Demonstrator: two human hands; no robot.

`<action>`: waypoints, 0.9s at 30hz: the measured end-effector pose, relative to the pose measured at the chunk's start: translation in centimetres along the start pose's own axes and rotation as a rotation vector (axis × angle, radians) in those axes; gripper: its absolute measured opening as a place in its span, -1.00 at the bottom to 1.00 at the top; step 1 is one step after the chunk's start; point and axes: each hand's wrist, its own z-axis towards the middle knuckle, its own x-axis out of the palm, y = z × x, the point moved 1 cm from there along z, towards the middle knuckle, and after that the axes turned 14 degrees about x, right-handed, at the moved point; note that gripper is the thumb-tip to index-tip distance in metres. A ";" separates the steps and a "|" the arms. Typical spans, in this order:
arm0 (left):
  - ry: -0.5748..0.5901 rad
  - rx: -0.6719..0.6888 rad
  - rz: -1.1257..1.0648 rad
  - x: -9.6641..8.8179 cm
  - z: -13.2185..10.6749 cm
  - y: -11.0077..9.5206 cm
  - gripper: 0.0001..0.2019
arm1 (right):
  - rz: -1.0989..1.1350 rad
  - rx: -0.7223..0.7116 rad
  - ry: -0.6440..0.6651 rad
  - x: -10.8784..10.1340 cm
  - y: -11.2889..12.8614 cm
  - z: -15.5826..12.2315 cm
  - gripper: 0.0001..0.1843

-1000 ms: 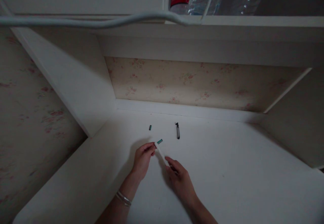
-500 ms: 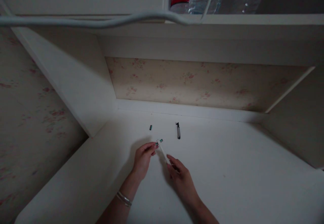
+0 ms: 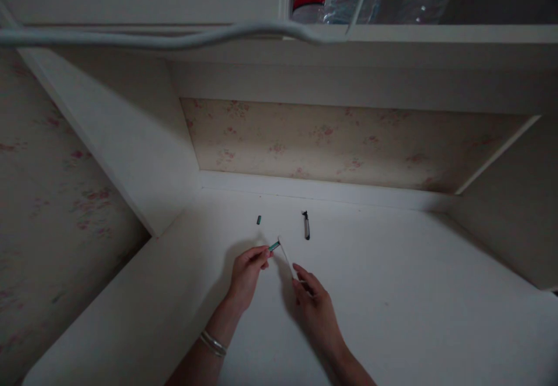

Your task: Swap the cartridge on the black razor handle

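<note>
Work seems midway: left hand [image 3: 247, 272] pinches green strip [image 3: 274, 246], right end at far tip of white stick [image 3: 286, 257] held in right hand [image 3: 313, 300], joined or not unclear, small green piece [image 3: 258, 220] and black tool [image 3: 307, 227] lying apart, untouched, on far part of surface [image 3: 392, 258].

Room opens right of the right hand [image 3: 317, 304] (ahead, the black tool [image 3: 307, 227] obstructs)

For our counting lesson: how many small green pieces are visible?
2: one green piece held by the left hand, a second green piece lying on the white tabletop. More could be hidden.
</note>
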 end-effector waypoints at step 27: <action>-0.023 -0.009 -0.069 0.2 0.1 -0.4 -0.73 | -0.090 -0.083 0.000 0.0 -0.8 0.2 -0.61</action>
